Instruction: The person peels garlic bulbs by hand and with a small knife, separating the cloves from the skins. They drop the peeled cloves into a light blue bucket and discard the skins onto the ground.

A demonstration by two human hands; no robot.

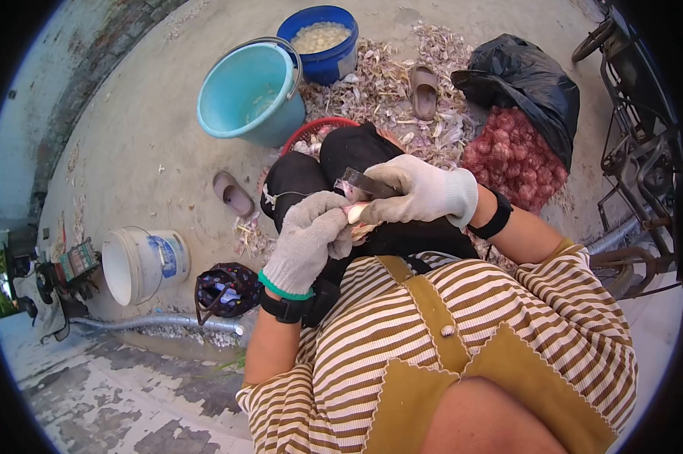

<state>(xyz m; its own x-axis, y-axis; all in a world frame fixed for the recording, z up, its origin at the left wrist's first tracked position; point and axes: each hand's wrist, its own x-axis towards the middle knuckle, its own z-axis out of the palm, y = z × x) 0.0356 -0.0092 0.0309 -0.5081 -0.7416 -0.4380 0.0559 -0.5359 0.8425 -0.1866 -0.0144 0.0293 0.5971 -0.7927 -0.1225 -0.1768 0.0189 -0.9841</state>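
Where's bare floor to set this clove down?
Bare concrete lies between the teal bucket, the white bucket and the near sandal. The left hand is nearest it. Crowded: garlic skins cover the floor from the blue bucket to the red mesh sack and black bag.

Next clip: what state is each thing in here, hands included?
left hand: gloved, closed on a garlic clove
right hand: gloved, gripping a knife
blue bucket: upright, holding peeled cloves
teal bucket: open, nearly empty
white bucket: open, looks empty
mesh sack: full of garlic bulbs
black bag: crumpled
slippers: off, lying apart
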